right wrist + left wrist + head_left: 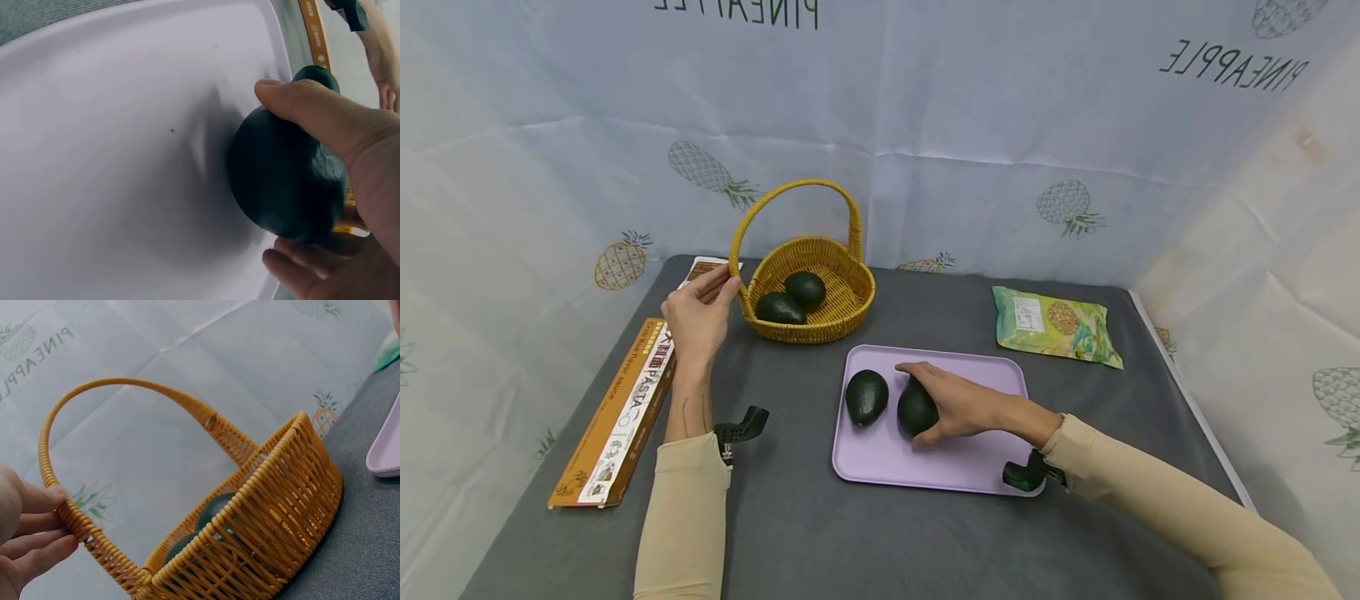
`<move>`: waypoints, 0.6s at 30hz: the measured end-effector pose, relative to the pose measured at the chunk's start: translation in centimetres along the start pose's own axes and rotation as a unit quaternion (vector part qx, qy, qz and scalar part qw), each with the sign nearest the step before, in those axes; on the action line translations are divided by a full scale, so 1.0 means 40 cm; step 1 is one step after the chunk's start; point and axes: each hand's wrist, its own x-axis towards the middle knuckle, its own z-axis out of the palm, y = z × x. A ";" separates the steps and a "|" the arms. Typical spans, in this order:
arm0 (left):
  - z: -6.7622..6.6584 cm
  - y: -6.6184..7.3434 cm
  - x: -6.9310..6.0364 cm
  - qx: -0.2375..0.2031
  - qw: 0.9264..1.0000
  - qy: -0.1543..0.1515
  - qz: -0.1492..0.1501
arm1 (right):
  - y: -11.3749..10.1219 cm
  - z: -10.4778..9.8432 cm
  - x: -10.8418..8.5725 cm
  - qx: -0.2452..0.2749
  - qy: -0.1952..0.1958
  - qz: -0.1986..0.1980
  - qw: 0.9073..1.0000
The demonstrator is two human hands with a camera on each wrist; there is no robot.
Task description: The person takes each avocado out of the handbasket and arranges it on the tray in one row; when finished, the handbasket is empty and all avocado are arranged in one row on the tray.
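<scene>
On the grey table (790, 533), a purple tray (868, 460) lies nearer than, and right of, a yellow basket (805, 334); a box (625, 417) lies at left, a packet (1060, 325) beyond the tray's right end. The left hand (698, 315) pinches the basket's handle (808, 182); the right hand (961, 406), partly closed, grips one avocado (916, 408) over the tray. Another avocado (867, 397) rests beside it, two more (781, 308) in the basket.
</scene>
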 end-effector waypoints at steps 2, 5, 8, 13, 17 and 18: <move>-0.001 -0.001 0.001 0.000 1.000 -0.001 0.000 | 0.000 0.001 0.003 -0.006 0.008 0.005 1.000; -0.001 -0.001 0.003 -0.002 1.000 0.002 0.003 | 0.000 0.000 -0.001 -0.015 0.025 0.013 0.999; 0.000 -0.002 0.005 -0.005 1.000 0.006 0.011 | 0.002 0.000 -0.006 -0.018 0.035 0.009 0.999; 0.001 -0.003 0.007 -0.011 1.000 0.003 0.014 | 0.005 0.007 -0.010 -0.028 0.021 0.001 0.999; 0.000 -0.007 0.002 -0.008 1.000 0.002 0.008 | 0.005 0.013 -0.013 -0.047 0.023 0.004 0.999; 0.000 -0.008 0.001 -0.008 1.000 0.003 0.006 | 0.005 0.014 -0.013 -0.052 0.027 0.003 0.998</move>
